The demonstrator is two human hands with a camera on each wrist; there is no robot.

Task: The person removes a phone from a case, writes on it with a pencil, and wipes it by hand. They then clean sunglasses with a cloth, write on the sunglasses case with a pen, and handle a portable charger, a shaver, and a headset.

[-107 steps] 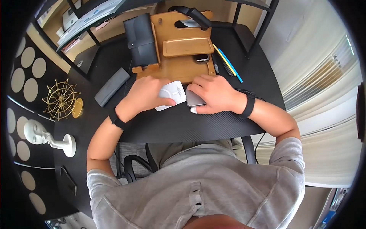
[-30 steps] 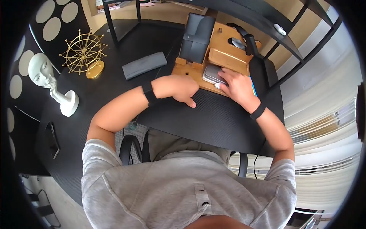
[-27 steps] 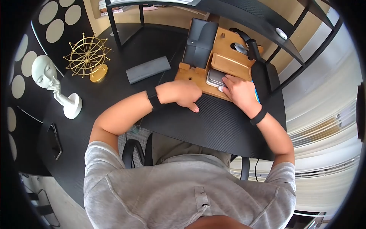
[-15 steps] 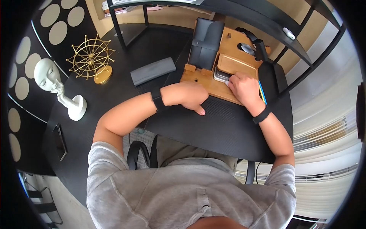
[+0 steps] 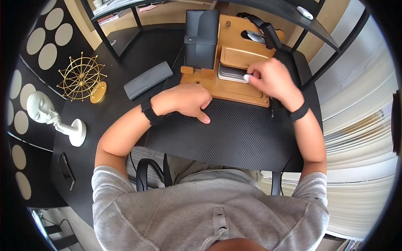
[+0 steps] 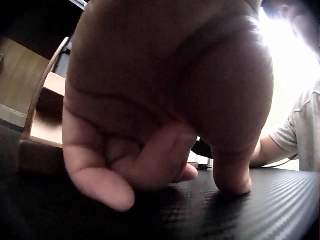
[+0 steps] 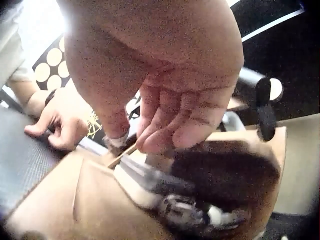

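Note:
A wooden desk organizer (image 5: 243,94) stands on the black desk, with a small raised wooden tray (image 5: 243,57). Flat rounded devices (image 5: 231,77), pale-edged with a dark top, lie stacked partly beneath this tray. Just right of the stack is my right hand (image 5: 276,81), fingers bent and thumb apart, its thumb tip wrapped in white. Nothing shows in its grasp; in the right wrist view the fingertips (image 7: 150,142) overlap the tray's edge. By the organizer's front left corner my left hand (image 5: 184,100) rests, fingers loosely curled, thumb (image 6: 232,182) down on the desk.
A black folded pouch (image 5: 202,39) leans upright in the organizer. Left of it are a grey case (image 5: 148,80), a golden wheel ornament (image 5: 82,76), a white face sculpture (image 5: 39,106) and a phone (image 5: 67,171). A black shelf (image 5: 293,25) rises behind.
The devices, earlier under both hands on the desk, went onto the organizer and further under the tray. My right hand has since drawn off them to the right; the left stays by the organizer.

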